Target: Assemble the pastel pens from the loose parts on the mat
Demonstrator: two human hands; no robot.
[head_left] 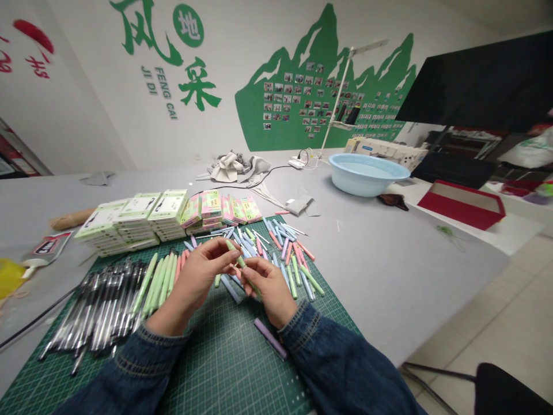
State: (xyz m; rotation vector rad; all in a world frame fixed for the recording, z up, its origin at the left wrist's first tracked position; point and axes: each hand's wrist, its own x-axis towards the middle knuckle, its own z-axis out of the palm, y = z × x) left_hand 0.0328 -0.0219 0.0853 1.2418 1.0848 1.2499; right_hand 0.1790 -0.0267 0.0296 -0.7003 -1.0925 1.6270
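Note:
Between the fingertips of both hands is a light green pen (235, 252). My left hand (201, 275) pinches its upper part, and my right hand (268, 288) grips the lower part. Whether its parts are joined is hidden by the fingers. Behind the hands, a loose pile of blue, pink, purple and green pen pieces (295, 253) spreads over the green cutting mat (224, 369). A purple pen piece (270, 339) lies alone beside my right wrist. Left of my left hand are a row of green pens (159, 285) and many clear and black pens (101, 302).
Stacked white boxes (138, 213) and pink-green boxes (211, 206) line the mat's far edge. Crumpled grey cloth (235, 167) lies behind them. A light blue basin (367, 176) stands back right, near a sewing machine (384, 151) and a red box (461, 204).

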